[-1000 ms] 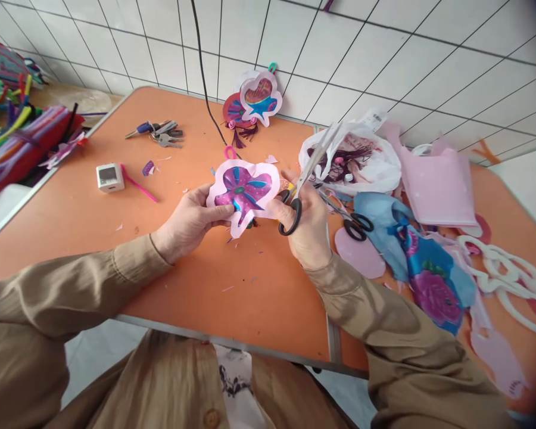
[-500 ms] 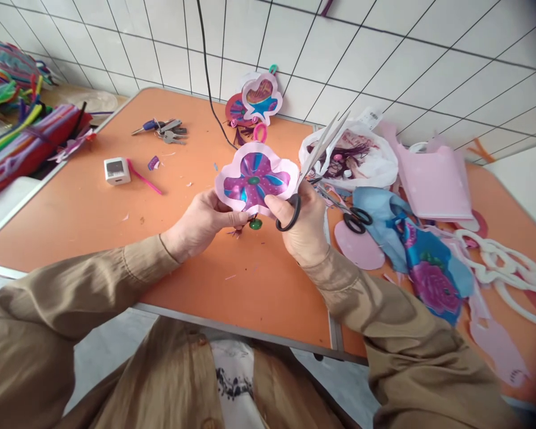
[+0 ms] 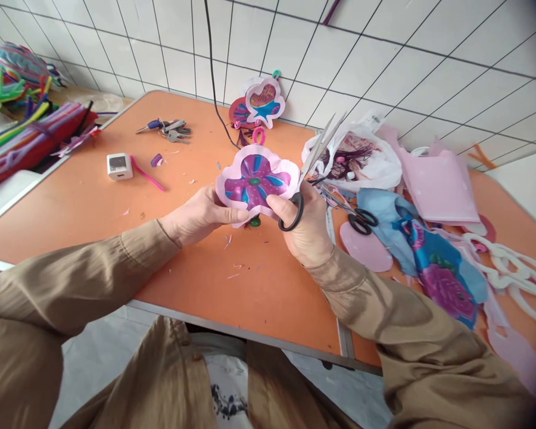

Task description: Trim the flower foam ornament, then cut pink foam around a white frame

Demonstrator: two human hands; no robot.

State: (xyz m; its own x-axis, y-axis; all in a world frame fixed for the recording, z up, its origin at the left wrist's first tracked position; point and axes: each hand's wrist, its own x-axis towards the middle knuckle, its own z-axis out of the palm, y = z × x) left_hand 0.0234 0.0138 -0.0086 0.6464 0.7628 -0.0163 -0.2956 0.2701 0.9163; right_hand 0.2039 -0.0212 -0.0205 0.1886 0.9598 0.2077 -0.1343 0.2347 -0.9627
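From here I see the pink flower point(image 3: 234, 159) between the thumbs has turned: its loop point(image 3: 259, 136) leaned left before, now it points away from the fingers. The front looks easier to see. The left hand point(image 3: 199, 215) pinches the near edge; the right hand point(image 3: 310, 229) grips scissors point(image 3: 314, 156), thumb on the flower.

No readable text, white label point(image 3: 373, 122) illegible
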